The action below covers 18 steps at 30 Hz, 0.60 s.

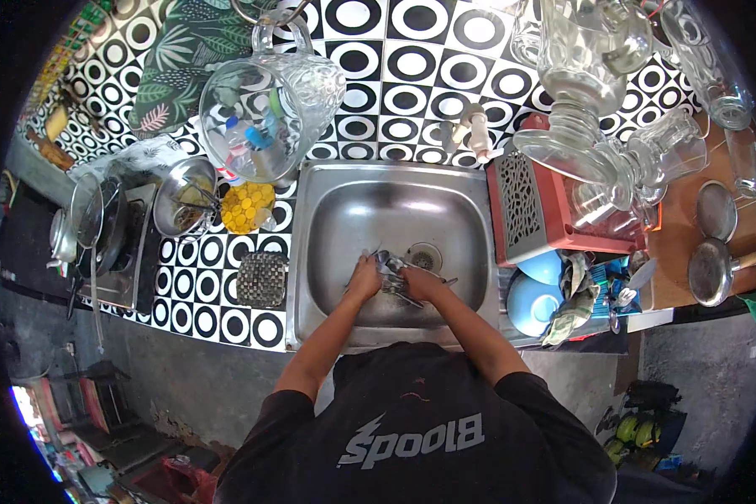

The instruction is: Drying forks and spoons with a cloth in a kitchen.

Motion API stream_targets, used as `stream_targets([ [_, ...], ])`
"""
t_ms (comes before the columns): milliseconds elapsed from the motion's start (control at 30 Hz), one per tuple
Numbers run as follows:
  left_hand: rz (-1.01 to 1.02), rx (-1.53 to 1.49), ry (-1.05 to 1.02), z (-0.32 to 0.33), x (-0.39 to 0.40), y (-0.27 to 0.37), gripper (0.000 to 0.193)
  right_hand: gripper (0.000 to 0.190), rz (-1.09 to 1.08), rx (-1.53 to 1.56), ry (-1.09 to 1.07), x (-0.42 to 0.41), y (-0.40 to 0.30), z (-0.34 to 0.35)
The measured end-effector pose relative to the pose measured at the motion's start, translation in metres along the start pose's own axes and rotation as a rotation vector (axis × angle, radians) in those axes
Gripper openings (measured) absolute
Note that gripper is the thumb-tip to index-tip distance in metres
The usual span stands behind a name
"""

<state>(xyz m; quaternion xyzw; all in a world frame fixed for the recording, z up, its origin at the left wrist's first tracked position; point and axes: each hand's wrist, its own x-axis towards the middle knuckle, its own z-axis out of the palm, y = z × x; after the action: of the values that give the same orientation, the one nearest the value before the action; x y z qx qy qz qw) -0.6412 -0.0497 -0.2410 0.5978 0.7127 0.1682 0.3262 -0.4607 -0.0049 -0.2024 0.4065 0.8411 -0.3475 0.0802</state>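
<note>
Both hands are low inside the stainless-steel sink (353, 214). A loose bunch of metal cutlery (389, 283) lies between them, with handles pointing several ways. My left hand (366, 278) grips the bunch from the left side. From the right, my right hand (423, 285) closes around more of the pieces, and ends stick out past its fingers. The fingers partly hide the cutlery, so single pieces are hard to tell apart. Just beyond my right hand is the round drain strainer (423, 255).
A tap (479, 135) juts from the tiled wall behind the sink. Large glassware hangs close overhead, including a glass mug (321, 82). Blue bowls (535, 309) and a red plastic rack (570, 236) stand right. Leftward are a woven basket (261, 279), a metal bowl (170, 217) and a stove (126, 277).
</note>
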Motion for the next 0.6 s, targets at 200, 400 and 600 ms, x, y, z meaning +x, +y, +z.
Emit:
stream_targets([
  [200,-0.049,-0.079,0.062,-0.005,0.005,0.006,0.036,0.033,0.064,0.008,0.032,0.004,0.001,0.005],
  [400,-0.127,-0.076,0.05,-0.004,0.007,0.006,0.03,0.034,0.009,0.134,0.138,0.005,0.009,0.019],
  [600,-0.15,0.007,0.121,0.009,0.004,0.005,0.027,0.035,0.072,0.118,0.029,-0.002,0.008,0.019],
])
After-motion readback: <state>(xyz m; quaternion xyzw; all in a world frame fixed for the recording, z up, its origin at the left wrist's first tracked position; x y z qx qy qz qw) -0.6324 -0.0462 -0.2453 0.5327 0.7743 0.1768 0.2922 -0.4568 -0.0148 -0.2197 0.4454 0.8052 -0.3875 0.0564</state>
